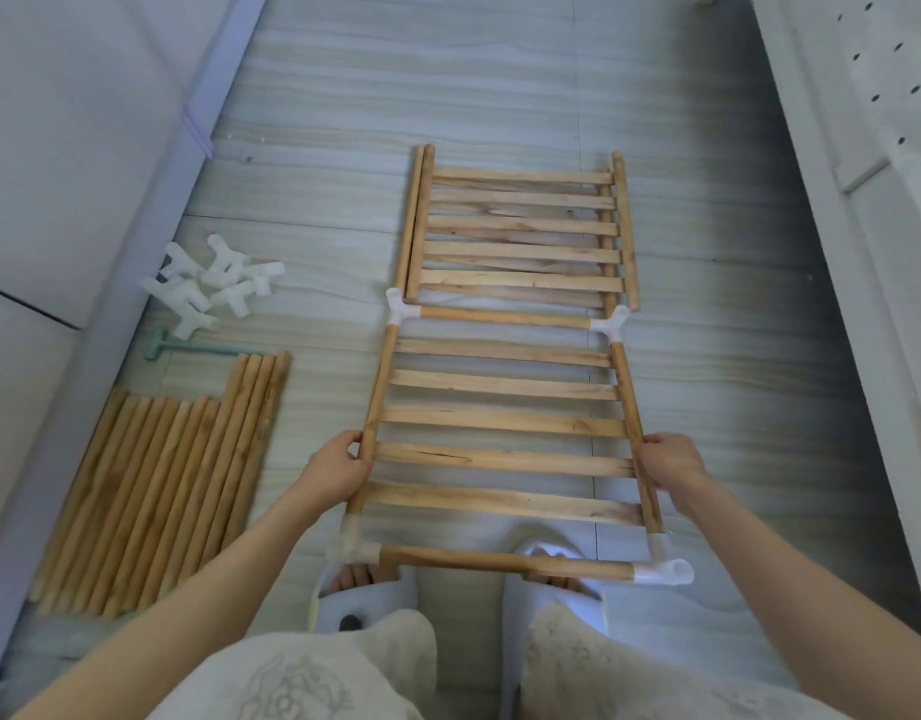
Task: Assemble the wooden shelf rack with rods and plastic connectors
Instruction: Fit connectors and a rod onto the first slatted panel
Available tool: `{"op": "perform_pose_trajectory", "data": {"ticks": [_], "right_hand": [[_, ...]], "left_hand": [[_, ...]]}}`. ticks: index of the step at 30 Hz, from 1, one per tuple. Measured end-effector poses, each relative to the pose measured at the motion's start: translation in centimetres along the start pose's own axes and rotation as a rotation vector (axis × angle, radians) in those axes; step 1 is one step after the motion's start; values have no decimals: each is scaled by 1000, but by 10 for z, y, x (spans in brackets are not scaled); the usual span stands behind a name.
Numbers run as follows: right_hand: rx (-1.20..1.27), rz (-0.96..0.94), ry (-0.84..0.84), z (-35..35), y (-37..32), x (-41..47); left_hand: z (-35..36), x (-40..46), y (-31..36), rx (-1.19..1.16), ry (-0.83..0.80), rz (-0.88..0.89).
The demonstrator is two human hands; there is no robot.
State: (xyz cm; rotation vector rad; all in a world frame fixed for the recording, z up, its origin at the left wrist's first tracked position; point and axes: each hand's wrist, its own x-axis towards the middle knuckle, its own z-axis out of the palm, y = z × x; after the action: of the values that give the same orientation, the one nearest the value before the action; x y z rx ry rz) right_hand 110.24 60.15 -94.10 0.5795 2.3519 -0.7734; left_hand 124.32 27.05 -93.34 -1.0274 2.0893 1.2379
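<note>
A slatted wooden shelf panel (505,423) with white plastic connectors (663,571) at its four corners is held low over the floor in front of me. My left hand (336,467) grips its left side rod, and my right hand (668,462) grips its right side rod. Beyond it, more slatted panels (520,236) lie stacked flat on the floor. At the left lie a row of loose wooden rods (162,491) and a pile of loose white connectors (208,280).
A small green mallet (188,349) lies between the connectors and the rods. A pale cabinet or bed side (58,148) runs along the left, and a white perforated unit (874,122) along the right. My slippered feet (364,600) stand below the panel.
</note>
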Motion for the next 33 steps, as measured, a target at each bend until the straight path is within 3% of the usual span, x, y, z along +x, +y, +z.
{"op": "perform_pose_trajectory", "data": {"ticks": [12, 16, 19, 22, 26, 28, 31, 33], "right_hand": [[180, -73, -22, 8, -56, 60], [61, -61, -6, 24, -61, 68], [-167, -104, 12, 35, -70, 60], [-447, -331, -28, 52, -88, 36], [-675, -654, -355, 85, -129, -12], [-835, -832, -443, 104, -149, -36], [-954, -1097, -481, 148, -170, -69], [-970, -1161, -530, 187, -178, -90]], "left_hand": [[-5, 69, 43, -73, 45, 27], [0, 77, 43, -83, 48, 66], [0, 73, 35, -105, 83, 94], [-4, 62, 18, -139, 102, 122], [-22, 42, -20, -80, 277, 193], [-40, 35, -44, -35, 386, 196], [-74, 26, -90, 65, 531, 122], [-97, 23, -123, 139, 588, 6]]}}
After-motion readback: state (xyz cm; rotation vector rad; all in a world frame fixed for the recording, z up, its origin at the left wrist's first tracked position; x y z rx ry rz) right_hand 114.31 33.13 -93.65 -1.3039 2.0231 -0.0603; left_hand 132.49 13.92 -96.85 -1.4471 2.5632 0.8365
